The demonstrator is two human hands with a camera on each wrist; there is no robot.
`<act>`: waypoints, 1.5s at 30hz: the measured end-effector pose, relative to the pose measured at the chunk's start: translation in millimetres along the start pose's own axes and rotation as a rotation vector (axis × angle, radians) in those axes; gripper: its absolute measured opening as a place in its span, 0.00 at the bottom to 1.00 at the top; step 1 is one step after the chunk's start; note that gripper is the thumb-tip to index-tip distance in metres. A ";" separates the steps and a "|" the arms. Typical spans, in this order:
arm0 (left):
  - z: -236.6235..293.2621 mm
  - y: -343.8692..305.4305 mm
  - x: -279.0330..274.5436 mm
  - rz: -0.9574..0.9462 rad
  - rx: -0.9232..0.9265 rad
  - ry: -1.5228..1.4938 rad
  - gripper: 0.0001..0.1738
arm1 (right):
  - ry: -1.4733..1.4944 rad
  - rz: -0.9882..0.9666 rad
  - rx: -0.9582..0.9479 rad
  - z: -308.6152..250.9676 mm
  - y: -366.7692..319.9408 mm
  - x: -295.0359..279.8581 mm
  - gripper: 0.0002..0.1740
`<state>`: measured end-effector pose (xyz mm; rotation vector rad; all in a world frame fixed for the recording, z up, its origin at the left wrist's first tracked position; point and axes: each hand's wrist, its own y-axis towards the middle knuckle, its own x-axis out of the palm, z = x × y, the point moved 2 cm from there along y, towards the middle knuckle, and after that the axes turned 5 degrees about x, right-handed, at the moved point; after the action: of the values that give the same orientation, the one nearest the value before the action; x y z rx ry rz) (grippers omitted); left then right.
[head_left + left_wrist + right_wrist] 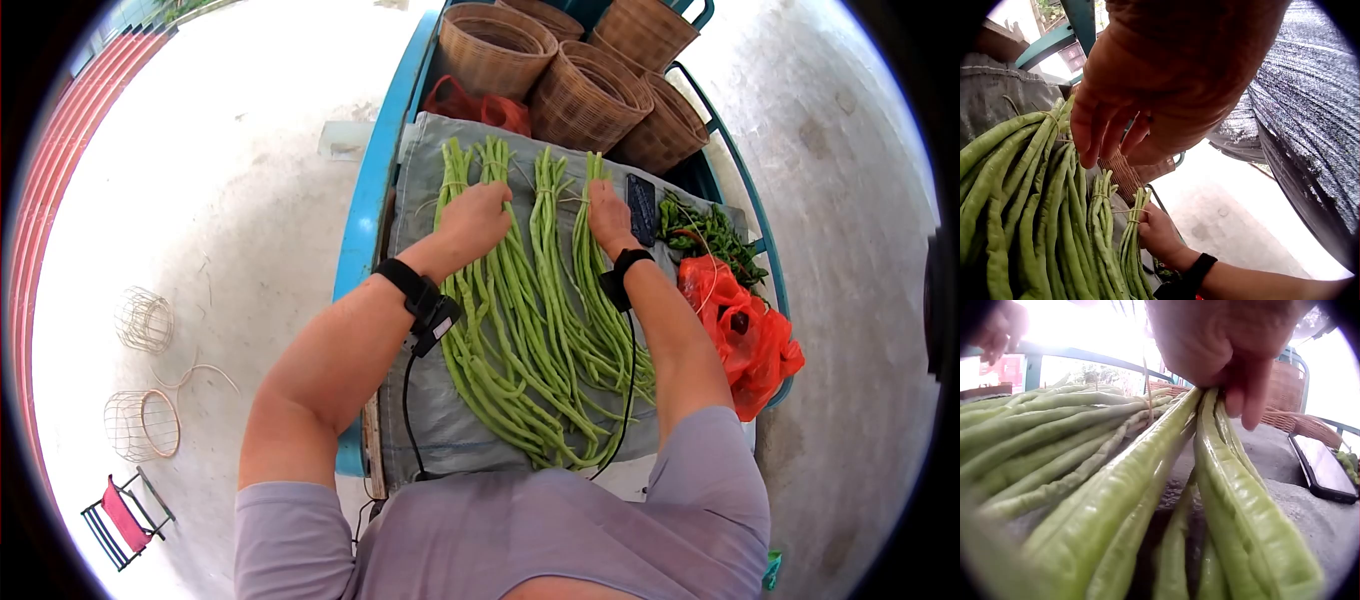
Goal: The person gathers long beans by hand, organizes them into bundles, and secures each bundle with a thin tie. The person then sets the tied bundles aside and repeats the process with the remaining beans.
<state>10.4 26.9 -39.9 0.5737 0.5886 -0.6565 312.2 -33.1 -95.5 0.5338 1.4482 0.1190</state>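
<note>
Several bundles of long green yardlong beans lie side by side on a grey cloth (425, 400), each tied near its top end. My right hand (611, 218) grips the rightmost bean bundle (592, 262) just below its tie; the beans fan out toward me in the right wrist view. Over the second bundle from the left (512, 270) hangs my left hand (478, 217), its fingers loosely bent and holding nothing. In the left wrist view the leftmost bundle (1007, 181) lies below that hand (1141, 94). A black phone (641, 210) lies just right of my right hand.
Wicker baskets (585, 95) stand stacked at the far end of the blue cart (372, 235). Green chili peppers (715, 235) and a red plastic bag (740, 335) lie along the right side. On the floor at left are two wire-like baskets (140, 425) and a folding stool (125, 515).
</note>
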 end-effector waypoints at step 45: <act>-0.8 2.8 1.7 -0.112 -0.036 0.009 0.15 | 1.813 -0.309 0.704 -1.0 -0.7 -45.7 0.05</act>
<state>13.1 28.7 -40.8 0.5128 0.6427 -0.7474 304.7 -51.4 -54.2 0.7775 3.3874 -0.2604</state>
